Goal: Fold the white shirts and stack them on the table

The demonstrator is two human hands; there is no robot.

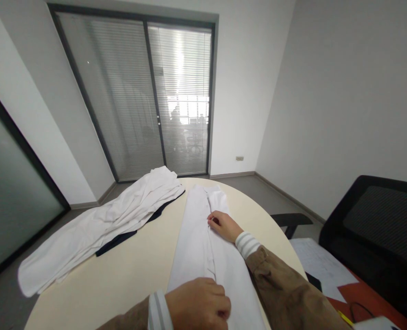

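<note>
A long white garment [192, 238] lies lengthwise on the round table, with an open seam or front edge running down its middle. My right hand [224, 225] is closed in a pinch on that edge, toward the garment's far end. Closer to me, my left hand [198, 305] rests on the cloth with its fingers curled in at the same edge; its fingertips are partly hidden. Whether the garment is a coat or a shirt I cannot tell.
Left on the cream round table [134, 270] lies a pile of white clothing [103, 224], with dark navy cloth [117, 243] under it. At right are a black mesh chair [371, 220], papers [322, 263] and a red surface [361, 293]. Glass doors with blinds [179, 101] stand behind.
</note>
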